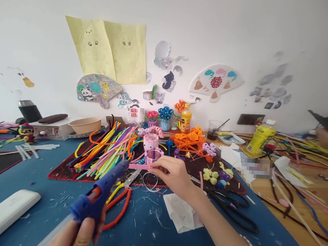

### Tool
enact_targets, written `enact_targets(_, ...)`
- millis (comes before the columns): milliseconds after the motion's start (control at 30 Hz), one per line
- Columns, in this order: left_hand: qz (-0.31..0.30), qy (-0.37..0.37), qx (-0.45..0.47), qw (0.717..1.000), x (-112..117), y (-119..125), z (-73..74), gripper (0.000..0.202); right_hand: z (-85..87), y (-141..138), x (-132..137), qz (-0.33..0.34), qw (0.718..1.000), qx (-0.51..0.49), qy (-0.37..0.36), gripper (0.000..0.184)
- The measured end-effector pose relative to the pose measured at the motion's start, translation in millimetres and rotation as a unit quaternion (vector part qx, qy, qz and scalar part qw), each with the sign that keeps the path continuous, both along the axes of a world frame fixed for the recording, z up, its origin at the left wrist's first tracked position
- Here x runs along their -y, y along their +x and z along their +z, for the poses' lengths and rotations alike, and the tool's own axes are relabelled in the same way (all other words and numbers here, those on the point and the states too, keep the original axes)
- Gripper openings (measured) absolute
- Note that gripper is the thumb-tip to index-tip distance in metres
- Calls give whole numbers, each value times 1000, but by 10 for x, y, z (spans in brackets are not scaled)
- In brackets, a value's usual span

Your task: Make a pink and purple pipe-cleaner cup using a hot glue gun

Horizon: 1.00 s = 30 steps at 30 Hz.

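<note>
My left hand [81, 233] is wrapped round a blue hot glue gun [97, 197], with a clear glue stick [56, 231] sticking out of its rear. The nozzle points up and to the right, close to the left end of a pink pipe-cleaner strip [139, 167]. My right hand [174, 174] pinches the strip's right end between thumb and fingers. Just behind the strip stands a small pink and purple pipe-cleaner cup [154, 156]; whether they touch, I cannot tell. Below the nozzle lie scissors with red and yellow handles [123, 206], partly behind the glue gun.
Loose pipe cleaners [108, 149] are heaped on the dark mat [62, 174]. Orange pipe-cleaner flowers [189, 141] lie behind my right hand. Black scissors [236, 212] and crumpled white paper [180, 212] flank my forearm. A yellow bottle [261, 139] stands right; another person's hand [327, 138] appears there.
</note>
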<state>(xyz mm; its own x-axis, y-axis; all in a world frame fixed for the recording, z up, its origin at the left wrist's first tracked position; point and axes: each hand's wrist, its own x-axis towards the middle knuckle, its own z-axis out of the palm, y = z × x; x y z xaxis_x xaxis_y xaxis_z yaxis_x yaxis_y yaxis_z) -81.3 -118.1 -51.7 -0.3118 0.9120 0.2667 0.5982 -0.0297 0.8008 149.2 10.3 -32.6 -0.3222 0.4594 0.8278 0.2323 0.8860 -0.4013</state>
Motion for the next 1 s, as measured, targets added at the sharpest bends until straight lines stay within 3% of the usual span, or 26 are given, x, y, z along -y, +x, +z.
enact_targets(133, -16, -6, 23, 1000, -48, 188, 59, 58, 8, -9, 8, -9, 1000, 0, 5, 24)
enact_targets(500, -44, -15, 131, 990, -147, 305, 121, 59, 21, 4, -6, -3, 999, -25, 28, 22)
enact_targets(733, -29, -54, 122, 991, -185, 365, 151, 54, 28, 3, 4, -1, 999, -22, 28, 24)
enact_targets(1000, -57, -21, 101, 993, -165, 375, 155, 52, 31, 5, 2, -4, 999, -19, 28, 23)
